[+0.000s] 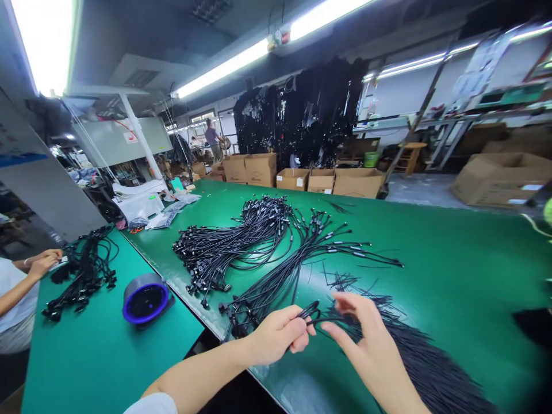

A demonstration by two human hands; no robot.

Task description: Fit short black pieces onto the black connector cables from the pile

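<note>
My left hand (280, 334) is closed around a looped black cable (309, 311) near the front edge of the green table. To its right, my right hand (366, 330) has thumb and fingers spread apart around the cable's run, and I see no firm grip there. Under and beyond the right hand lies a heap of thin black strips (426, 356), probably cut ties or tubing. A loose bundle of black cables (280, 267) with connector ends lies just past my left hand. Behind it spreads a larger pile of black cables (228, 241).
A lower green table (142, 356) adjoins on the left, bearing a blue-rimmed tape roll (146, 300) and more cables (88, 264). A co-worker's hands (45, 261) are at its far left. Cardboard boxes (261, 169) line the far edge. Orange-handled scissors (136, 230) lie by plastic bags.
</note>
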